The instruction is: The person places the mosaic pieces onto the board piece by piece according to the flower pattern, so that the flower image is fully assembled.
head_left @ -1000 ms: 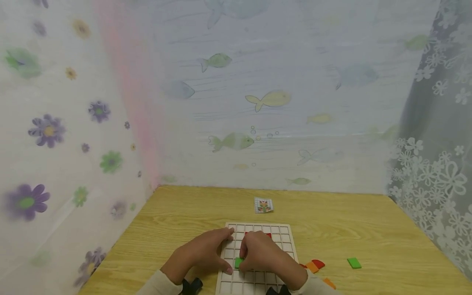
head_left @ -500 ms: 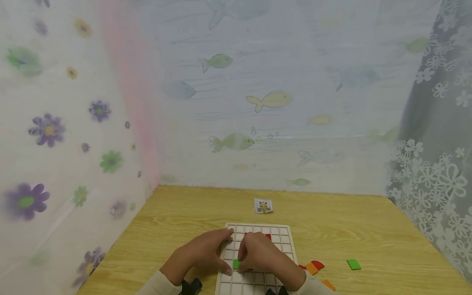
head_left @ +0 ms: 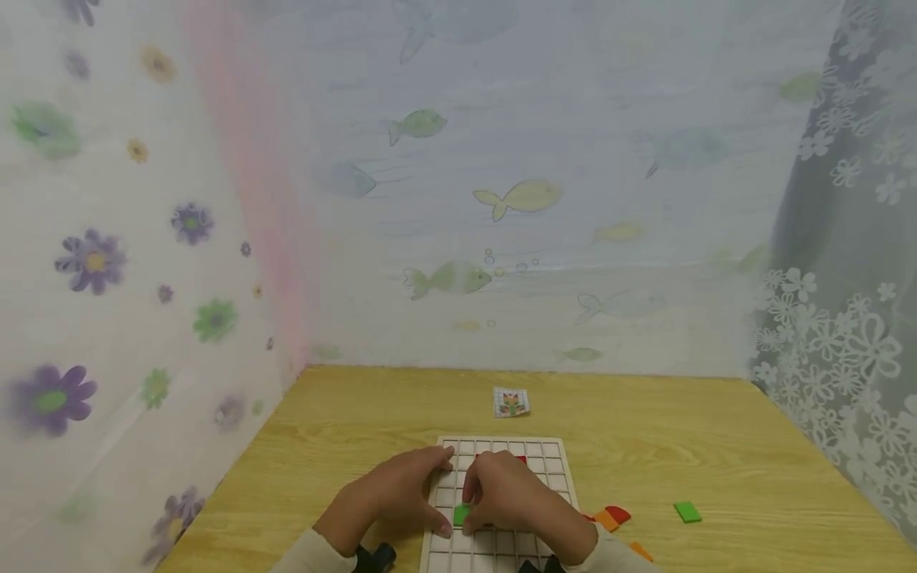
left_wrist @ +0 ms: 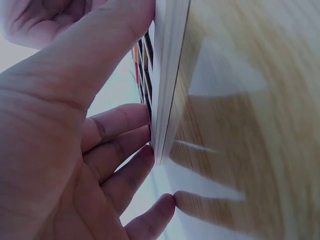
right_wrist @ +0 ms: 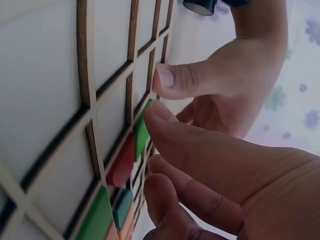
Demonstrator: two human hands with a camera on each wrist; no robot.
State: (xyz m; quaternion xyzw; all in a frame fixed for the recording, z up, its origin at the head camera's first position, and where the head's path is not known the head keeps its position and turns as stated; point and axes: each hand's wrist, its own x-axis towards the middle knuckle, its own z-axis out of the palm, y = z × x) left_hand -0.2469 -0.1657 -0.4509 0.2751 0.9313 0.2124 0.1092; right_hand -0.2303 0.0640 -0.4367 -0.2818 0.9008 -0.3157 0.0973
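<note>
A pale gridded wooden board (head_left: pixel 559 452) lies on the table. My left hand (head_left: pixel 397 487) rests along its left side, thumb on the grid and fingers spread against the board's edge (left_wrist: pixel 169 75) in the left wrist view. My right hand (head_left: pixel 510 495) is over the board, its thumb and fingertips pinching a green square tile (head_left: pixel 460 516) in the left part of the grid. In the right wrist view, that green tile (right_wrist: pixel 142 132) sits beside a red tile (right_wrist: pixel 123 162), with several more green and orange tiles below. The right hand hides much of the middle rows.
A small pattern card (head_left: pixel 511 403) lies beyond the board. To the right are a red curved tile (head_left: pixel 618 514), orange tiles (head_left: pixel 606 521) and a loose green tile (head_left: pixel 688 512). Red tiles (head_left: pixel 521 459) show near the board's top. Fabric walls surround the table.
The green tile and my right fingertips have shifted very slightly left over the grid. My left hand has stayed at the board's edge.
</note>
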